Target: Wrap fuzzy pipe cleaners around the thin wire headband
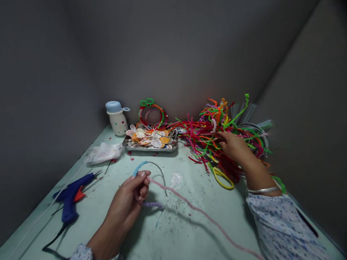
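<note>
My left hand [129, 202] is closed around a thin grey headband [163, 176], partly wrapped in blue and purple fuzzy strands. A long pink pipe cleaner [191, 205] starts at its pinched thumb and fingertips and trails to the lower right, out of view. At the right, my right hand [234, 146] reaches into a tangled heap of coloured pipe cleaners [195, 130], index finger stretched out and thumb apart; its other fingers are partly hidden. Just below it lie yellow-handled scissors [215, 174], their blades covered by strands.
A metal tray [151, 149] of flower shapes stands at the back, near a white bottle [117, 123] and a wrapped hoop [163, 114]. A plastic bag [106, 153] and a corded blue glue gun [69, 207] lie left. Grey walls enclose the table.
</note>
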The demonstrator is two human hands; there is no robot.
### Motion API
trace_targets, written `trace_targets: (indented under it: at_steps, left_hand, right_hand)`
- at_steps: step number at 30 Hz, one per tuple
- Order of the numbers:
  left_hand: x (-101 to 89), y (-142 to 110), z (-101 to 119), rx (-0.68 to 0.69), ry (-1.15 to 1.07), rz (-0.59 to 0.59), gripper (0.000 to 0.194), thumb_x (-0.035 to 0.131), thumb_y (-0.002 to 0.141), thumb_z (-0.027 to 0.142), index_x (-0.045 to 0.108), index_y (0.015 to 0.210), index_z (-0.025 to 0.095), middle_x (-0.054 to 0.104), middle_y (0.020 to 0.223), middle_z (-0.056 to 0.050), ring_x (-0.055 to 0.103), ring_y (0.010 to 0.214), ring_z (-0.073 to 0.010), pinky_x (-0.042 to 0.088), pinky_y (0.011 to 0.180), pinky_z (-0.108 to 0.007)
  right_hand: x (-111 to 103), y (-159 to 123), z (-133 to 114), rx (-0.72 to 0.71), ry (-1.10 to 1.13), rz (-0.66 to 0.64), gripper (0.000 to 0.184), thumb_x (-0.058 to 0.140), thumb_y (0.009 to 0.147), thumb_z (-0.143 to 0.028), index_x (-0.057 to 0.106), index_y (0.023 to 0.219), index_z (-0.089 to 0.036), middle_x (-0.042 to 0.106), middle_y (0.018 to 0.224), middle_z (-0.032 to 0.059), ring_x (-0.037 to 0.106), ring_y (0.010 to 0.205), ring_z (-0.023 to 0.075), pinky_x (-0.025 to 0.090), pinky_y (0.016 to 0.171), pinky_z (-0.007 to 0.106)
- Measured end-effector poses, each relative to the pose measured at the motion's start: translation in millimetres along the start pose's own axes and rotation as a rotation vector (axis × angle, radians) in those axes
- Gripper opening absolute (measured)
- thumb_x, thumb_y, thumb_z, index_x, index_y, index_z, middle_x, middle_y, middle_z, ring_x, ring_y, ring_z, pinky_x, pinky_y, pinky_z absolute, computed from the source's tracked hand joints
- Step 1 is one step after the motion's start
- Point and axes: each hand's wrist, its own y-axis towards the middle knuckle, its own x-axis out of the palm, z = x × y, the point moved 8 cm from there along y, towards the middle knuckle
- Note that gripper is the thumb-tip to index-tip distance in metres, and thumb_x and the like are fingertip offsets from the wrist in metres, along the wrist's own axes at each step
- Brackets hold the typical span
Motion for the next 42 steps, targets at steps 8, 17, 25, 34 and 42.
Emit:
trace_targets:
  at_steps: [8,17,25,34,42]
  left_hand:
    - [1.3,0.0,0.2,-0.009,-0.018,-0.004,0.012,0.061,0.079,0.016,0.063,0.089,0.008,0.050,0.066,0.002,0.041,0.044,-0.0019,0.028,0.035,-0.011]
    - [3.2,-0.1,3.3,0.010,-0.074,-0.023,0.010,0.054,0.082,0.009,0.062,0.085,0.006,0.051,0.067,0.000,0.041,0.044,-0.0023,0.033,0.036,-0.012]
    - [-0.5,3.1,6.6,0.023,-0.127,-0.020,0.012,0.050,0.083,0.008,0.061,0.086,0.007,0.050,0.067,0.001,0.039,0.043,-0.0020,0.031,0.035,-0.012]
    - [7.7,-1.3,2.0,0.047,0.025,-0.090,0.011,0.064,0.078,0.021,0.060,0.080,0.010,0.051,0.065,0.002,0.040,0.045,-0.0020,0.031,0.038,-0.011]
    - [15.4,-13.1,19.9,0.195,0.060,-0.086,0.040,0.055,0.084,0.045,0.057,0.112,0.016,0.057,0.066,0.001,0.035,0.040,-0.0035,0.024,0.035,-0.013]
  right_hand:
    - [-0.3,-2.2,2.6,-0.010,0.082,-0.005,0.038,0.051,0.083,-0.020,0.062,0.119,-0.019,0.070,0.110,0.0091,0.064,0.099,0.0240,0.047,0.083,0.031]
    - [5.7,-8.3,-32.7,-0.117,0.177,-0.081,0.032,0.060,0.078,-0.025,0.067,0.110,-0.023,0.072,0.105,0.0064,0.066,0.093,0.0237,0.046,0.078,0.030]
    - [22.3,-83.8,-199.0,-0.621,0.887,-0.338,0.046,0.069,0.075,-0.030,0.059,0.120,-0.026,0.068,0.107,0.0040,0.063,0.084,0.0172,0.048,0.074,0.028]
    - [33.2,-110.5,-217.1,-0.235,1.469,-0.278,0.023,0.068,0.076,-0.037,0.069,0.092,-0.021,0.067,0.089,0.0037,0.063,0.082,0.0174,0.049,0.073,0.029]
    - [29.7,-92.9,-190.3,0.007,1.549,-0.141,0.017,0.061,0.082,-0.038,0.061,0.089,-0.022,0.061,0.064,-0.0017,0.055,0.058,0.0130,0.043,0.053,0.025]
